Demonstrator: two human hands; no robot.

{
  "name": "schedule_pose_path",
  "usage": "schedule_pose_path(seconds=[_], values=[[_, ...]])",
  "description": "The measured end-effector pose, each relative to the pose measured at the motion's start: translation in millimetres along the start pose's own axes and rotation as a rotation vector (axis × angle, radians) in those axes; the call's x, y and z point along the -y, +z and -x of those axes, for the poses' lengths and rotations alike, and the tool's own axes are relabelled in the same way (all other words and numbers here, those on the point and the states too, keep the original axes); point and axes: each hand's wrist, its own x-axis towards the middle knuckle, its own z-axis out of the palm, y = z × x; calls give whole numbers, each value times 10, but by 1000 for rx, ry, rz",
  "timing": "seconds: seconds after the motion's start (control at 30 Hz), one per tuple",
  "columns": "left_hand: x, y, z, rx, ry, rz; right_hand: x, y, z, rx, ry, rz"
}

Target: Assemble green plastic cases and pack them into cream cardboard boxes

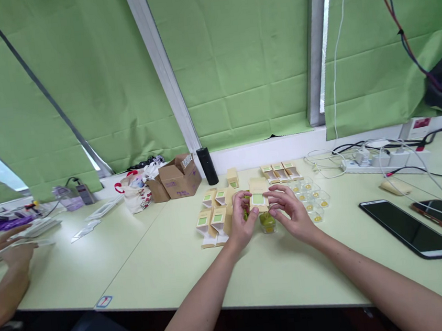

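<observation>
Left hand (243, 222) and right hand (296, 217) clasp a tan cardboard box (259, 199).
A blurred green, clear-based object (267, 224) is partly hidden.

Forearms (207, 298) outstretched, hands (295, 215) close (fingers (279, 195) bent)

Central carton (258, 186) — tan with green panel (258, 199)

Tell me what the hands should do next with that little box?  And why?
Perhaps the left hand could hold the small box alone, freeing the right hand for the clear cup with something green: both hands are at the box, and that cup looks close to the right one.
</observation>
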Motion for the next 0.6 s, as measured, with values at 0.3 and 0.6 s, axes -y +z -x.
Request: schedule_pose_path(seconds=[0.3,0.6], values=[[0,21,6,-16,29,-67,-27,23,-8,-27,-13,18],[-78,6,8,18,86,-143,-27,27,-14,-50,-13,21]])
